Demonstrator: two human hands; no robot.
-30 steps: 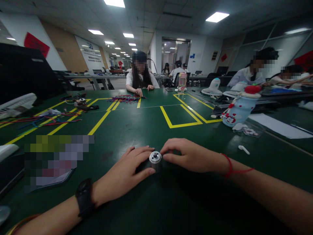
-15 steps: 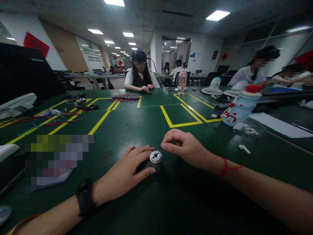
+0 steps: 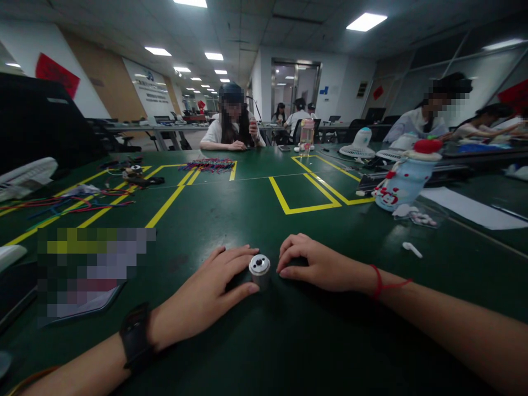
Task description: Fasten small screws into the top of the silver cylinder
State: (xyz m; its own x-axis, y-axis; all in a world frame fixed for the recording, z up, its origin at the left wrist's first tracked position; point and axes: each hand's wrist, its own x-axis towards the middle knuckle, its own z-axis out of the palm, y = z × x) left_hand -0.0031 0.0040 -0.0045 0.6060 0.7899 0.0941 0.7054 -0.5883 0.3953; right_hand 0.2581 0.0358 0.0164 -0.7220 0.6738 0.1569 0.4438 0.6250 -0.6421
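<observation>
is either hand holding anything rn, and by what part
The left hand has thumb and forefinger at the side of the metal cylinder; a firm grip cannot be told. The right hand holds nothing visible.

Two bare hands: one left hand (image 3: 204, 297), one right hand (image 3: 319, 267). One metal cylinder (image 3: 259, 272). One black wristwatch (image 3: 136, 336), one red string bracelet (image 3: 377, 283). Two drink bottles (one blue bottle (image 3: 408, 179), one pink bottle (image 3: 306, 137)). Two white fans (image 3: 358, 144) on right. One loose earbud (image 3: 412, 250), one paper sheet (image 3: 474, 208), one pen (image 3: 509, 212). Coloured wires (image 3: 211, 165): too tangled to count.
</observation>
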